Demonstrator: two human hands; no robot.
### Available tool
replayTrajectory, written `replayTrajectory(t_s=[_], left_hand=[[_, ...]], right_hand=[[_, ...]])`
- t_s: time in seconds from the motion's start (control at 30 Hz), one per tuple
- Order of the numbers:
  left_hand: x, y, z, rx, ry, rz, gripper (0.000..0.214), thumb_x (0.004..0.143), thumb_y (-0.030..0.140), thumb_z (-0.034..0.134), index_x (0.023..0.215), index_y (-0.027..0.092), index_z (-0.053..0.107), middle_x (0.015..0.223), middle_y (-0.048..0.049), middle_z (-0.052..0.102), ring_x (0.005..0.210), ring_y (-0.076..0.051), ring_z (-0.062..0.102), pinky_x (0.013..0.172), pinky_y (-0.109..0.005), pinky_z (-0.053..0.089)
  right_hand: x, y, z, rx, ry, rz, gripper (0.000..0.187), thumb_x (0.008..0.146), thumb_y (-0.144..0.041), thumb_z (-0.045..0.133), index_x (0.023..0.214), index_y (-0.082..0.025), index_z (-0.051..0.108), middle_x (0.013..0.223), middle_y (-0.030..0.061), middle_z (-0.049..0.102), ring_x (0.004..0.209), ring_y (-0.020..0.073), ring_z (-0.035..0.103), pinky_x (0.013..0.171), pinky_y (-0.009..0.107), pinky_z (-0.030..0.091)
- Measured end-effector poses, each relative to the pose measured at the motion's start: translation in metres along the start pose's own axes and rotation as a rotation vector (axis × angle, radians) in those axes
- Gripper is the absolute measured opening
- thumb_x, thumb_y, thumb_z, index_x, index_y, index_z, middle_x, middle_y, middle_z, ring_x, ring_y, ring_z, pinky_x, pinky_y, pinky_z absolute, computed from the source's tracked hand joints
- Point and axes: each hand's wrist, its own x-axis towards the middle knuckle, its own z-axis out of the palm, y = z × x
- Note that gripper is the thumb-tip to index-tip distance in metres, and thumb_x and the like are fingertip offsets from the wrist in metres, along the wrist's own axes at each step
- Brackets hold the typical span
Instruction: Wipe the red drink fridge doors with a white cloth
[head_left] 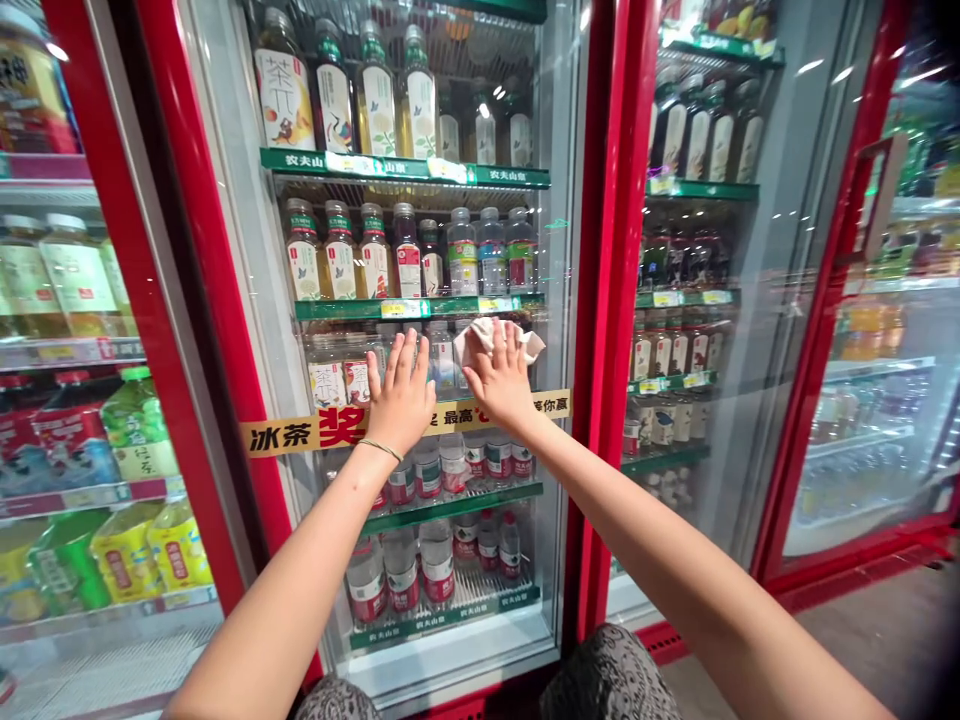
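My left hand (403,395) lies flat with fingers spread, at the glass door (555,330) of a red-framed drinks fridge. A thin band (381,448) circles that wrist. To the right, my right hand (501,378) presses a white cloth or tissue (480,338) against the same glass; its fingers are spread over it. Across the door, around both hands, runs a yellow sticker strip (281,437) with Chinese lettering. Bottles (375,245) stand on shelves behind the glass, and my arms hide part of the lower ones.
Another red-framed fridge with drinks (139,425) stands close on the left. More bottle fridges (682,360) continue to the right, one with a door handle (874,200) sticking out. My knees (611,675) are near the fridge base. Grey floor (810,645) shows at lower right.
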Motion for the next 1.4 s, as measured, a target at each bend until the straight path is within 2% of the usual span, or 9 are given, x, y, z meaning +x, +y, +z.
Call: replayTrajectory(t_s=[0.1,0.2,0.33,0.43,0.63,0.87,1.03,1.2,1.4], left_hand=[[-0.006,-0.01,-0.005,0.017,0.039,-0.01,0.068,0.103,0.029,0.038,0.166,0.021,0.013,0.173,-0.0097,0.02,0.162,-0.025,0.011,0.133,-0.053,0.005],[-0.013,-0.026,-0.012,0.04,0.036,-0.03,0.069,0.103,0.034,0.041,0.166,0.025,0.014,0.173,-0.009,0.02,0.162,-0.028,0.012,0.133,-0.057,0.004],[-0.02,-0.042,-0.015,0.054,0.025,-0.06,0.068,0.103,0.039,0.044,0.165,0.03,0.017,0.173,-0.0091,0.016,0.162,-0.03,0.01,0.13,-0.063,0.002],[-0.021,-0.044,-0.013,0.046,0.008,-0.067,0.067,0.103,0.039,0.044,0.165,0.029,0.02,0.173,-0.0104,0.014,0.162,-0.031,0.007,0.13,-0.065,0.0],[-0.02,-0.041,-0.008,0.032,0.005,-0.056,0.068,0.103,0.038,0.044,0.165,0.026,0.019,0.173,-0.0125,0.012,0.162,-0.031,0.002,0.128,-0.067,-0.003],[-0.021,-0.047,-0.016,0.031,-0.043,-0.04,0.062,0.104,0.028,0.035,0.165,0.026,0.021,0.174,-0.0103,0.01,0.162,-0.03,0.004,0.129,-0.066,0.006],[-0.028,-0.063,-0.025,0.106,-0.051,0.01,0.059,0.105,0.034,0.039,0.163,0.03,0.027,0.173,-0.0062,0.02,0.162,-0.026,0.009,0.131,-0.058,0.008],[-0.035,-0.078,-0.026,0.135,0.006,-0.004,0.061,0.102,0.044,0.049,0.16,0.042,0.031,0.174,-0.0035,0.016,0.162,-0.031,0.006,0.127,-0.068,-0.003],[-0.036,-0.09,-0.031,0.107,0.009,0.032,0.062,0.103,0.041,0.046,0.162,0.027,0.03,0.173,-0.0122,0.019,0.162,-0.029,0.011,0.13,-0.063,0.011]], right_hand=[[-0.001,-0.01,-0.004,0.022,-0.033,-0.148,0.05,0.106,-0.049,0.034,0.142,-0.022,0.057,0.176,0.005,0.006,0.162,0.0316,-0.004,0.131,0.061,0.011],[-0.008,0.024,-0.013,0.021,-0.114,-0.291,0.051,0.105,-0.05,0.038,0.145,-0.024,0.055,0.176,0.0035,0.011,0.162,0.0275,0.001,0.133,0.055,0.011],[-0.026,0.091,-0.021,-0.02,-0.105,-0.158,0.058,0.105,-0.051,0.037,0.155,-0.024,0.046,0.176,0.0036,0.003,0.162,0.031,-0.001,0.132,0.06,0.011],[-0.04,0.108,-0.018,-0.034,-0.065,-0.007,0.063,0.106,-0.05,0.034,0.162,-0.022,0.034,0.176,0.0087,-0.002,0.162,0.0336,0.0,0.128,0.063,0.019],[-0.036,0.038,0.004,0.019,0.028,0.14,0.066,0.107,-0.047,0.03,0.167,-0.023,0.017,0.174,0.0091,-0.019,0.16,0.039,-0.01,0.124,0.073,0.017],[-0.012,-0.053,0.012,0.134,0.01,-0.09,0.048,0.106,-0.045,0.037,0.14,-0.02,0.059,0.176,0.0089,0.002,0.161,0.0345,-0.005,0.129,0.068,0.01],[-0.013,-0.014,-0.005,0.1,-0.08,-0.314,0.053,0.105,-0.046,0.042,0.152,-0.023,0.049,0.175,0.0065,0.016,0.162,0.0279,0.006,0.132,0.056,0.015],[-0.027,0.04,-0.012,0.045,-0.068,-0.245,0.051,0.104,-0.048,0.043,0.146,-0.023,0.057,0.175,0.0056,0.012,0.162,0.0294,0.006,0.132,0.058,0.013],[-0.015,-0.025,0.002,0.085,-0.007,-0.151,0.045,0.105,-0.045,0.041,0.135,-0.023,0.064,0.175,0.0072,0.008,0.162,0.033,-0.001,0.128,0.068,0.013]])
